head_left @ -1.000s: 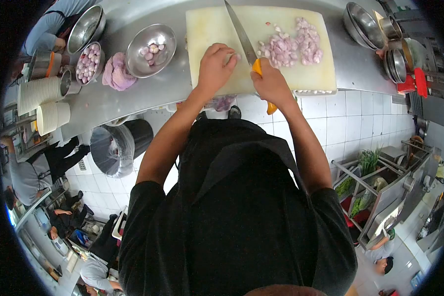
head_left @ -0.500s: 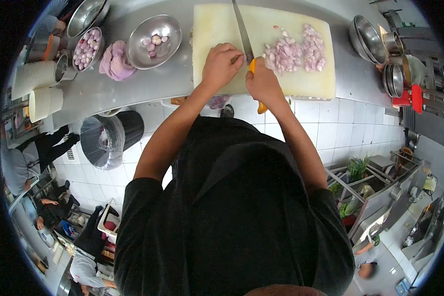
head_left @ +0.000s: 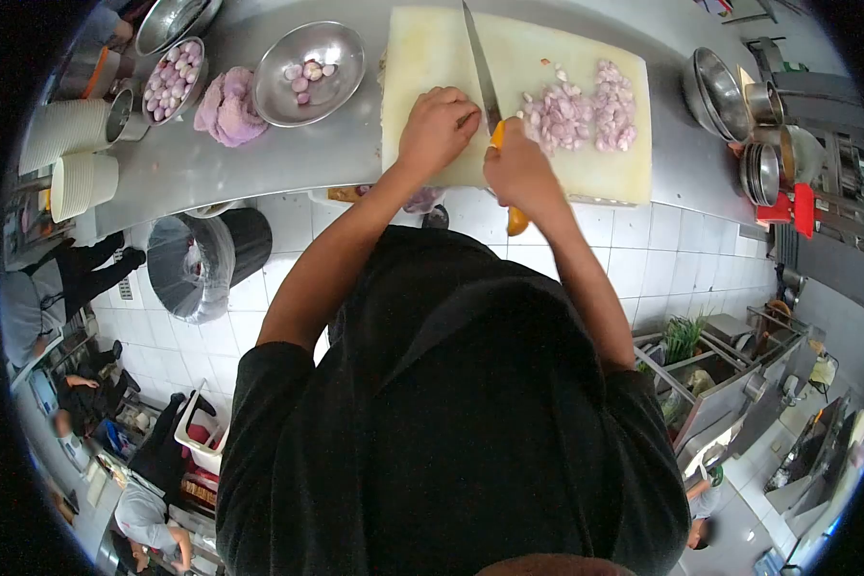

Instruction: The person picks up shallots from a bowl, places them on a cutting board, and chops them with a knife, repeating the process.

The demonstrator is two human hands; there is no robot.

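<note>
My right hand [head_left: 523, 173] is wrapped round the yellow handle of a long knife [head_left: 483, 72], whose blade points away from me over the white cutting board [head_left: 432, 43]. Left of the blade, my left hand [head_left: 439, 130] rests over the board with its fingers curled together; whatever they hold is too small to make out. Two heaps of cut shallots, a nearer one [head_left: 559, 115] and one farther right [head_left: 614, 106], lie on the board right of the knife. A metal bowl [head_left: 341, 91] left of the board holds several peeled shallots [head_left: 302, 84].
A pink cloth [head_left: 228, 108] lies by a bowl of whole shallots [head_left: 173, 82] on the steel counter [head_left: 259, 168]. Stacked white containers [head_left: 84, 182] stand at the left, metal bowls [head_left: 718, 91] at the right. A lined bin [head_left: 190, 269] is on the floor. Other people are at the lower left and lower right.
The knife and my right hand have shifted slightly right and down against the board. My left hand stays curled left of the blade. The whole view has shifted a little.
</note>
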